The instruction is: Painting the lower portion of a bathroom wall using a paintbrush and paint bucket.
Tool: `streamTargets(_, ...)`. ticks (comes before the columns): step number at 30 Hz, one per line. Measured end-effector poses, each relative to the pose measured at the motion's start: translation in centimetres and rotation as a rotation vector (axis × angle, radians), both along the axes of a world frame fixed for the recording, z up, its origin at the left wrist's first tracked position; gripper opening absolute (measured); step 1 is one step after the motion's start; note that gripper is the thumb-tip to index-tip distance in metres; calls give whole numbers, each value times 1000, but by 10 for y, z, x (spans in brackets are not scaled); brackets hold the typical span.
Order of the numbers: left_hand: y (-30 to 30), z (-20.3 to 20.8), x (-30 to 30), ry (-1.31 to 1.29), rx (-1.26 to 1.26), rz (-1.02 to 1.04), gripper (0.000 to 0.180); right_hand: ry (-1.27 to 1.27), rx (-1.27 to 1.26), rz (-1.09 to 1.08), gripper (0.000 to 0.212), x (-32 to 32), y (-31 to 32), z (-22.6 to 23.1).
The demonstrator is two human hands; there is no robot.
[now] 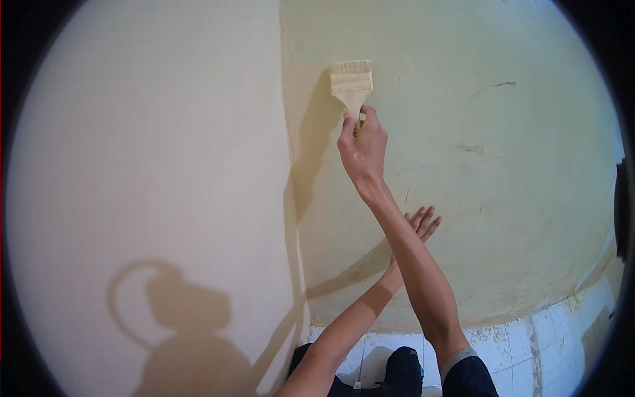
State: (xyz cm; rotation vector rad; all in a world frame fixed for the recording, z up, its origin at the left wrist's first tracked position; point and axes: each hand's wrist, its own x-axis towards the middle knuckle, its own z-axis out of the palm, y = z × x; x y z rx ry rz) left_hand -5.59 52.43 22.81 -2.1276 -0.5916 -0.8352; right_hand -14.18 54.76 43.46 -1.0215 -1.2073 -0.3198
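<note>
A wide paintbrush (352, 83) with a pale handle is in my right hand (365, 145), fingers closed round the handle. Its bristles point upward, beside a freshly coated beige patch (311, 83) in the corner. The brush casts a shadow on the greenish wall (489, 198); whether the bristles touch it I cannot tell. Lower down, my left hand (424, 223) has its fingers stretched out and apart at that same wall, holding nothing. My right forearm crosses in front and hides part of that hand.
A smooth pale wall (165, 165) fills the left side and meets the greenish wall at a vertical corner. White floor tiles (509, 341) with scattered flakes lie below, near my dark-clothed knee (402, 370). A dark object (622, 212) stands at the right rim.
</note>
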Motion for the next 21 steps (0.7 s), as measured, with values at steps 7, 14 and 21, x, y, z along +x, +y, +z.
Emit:
streamTargets(7,9,-5,0,74,-179,-120,119,-5,18,-108,22,8,16,-39)
streamTargets(14,0,-3,4,66,-109,-32,95,77,-62,-32,22,1,-11,-4)
streamTargets(21,7,-7,-3,63,-139,-28,98,-16,-82,-74,23,6,11,-47)
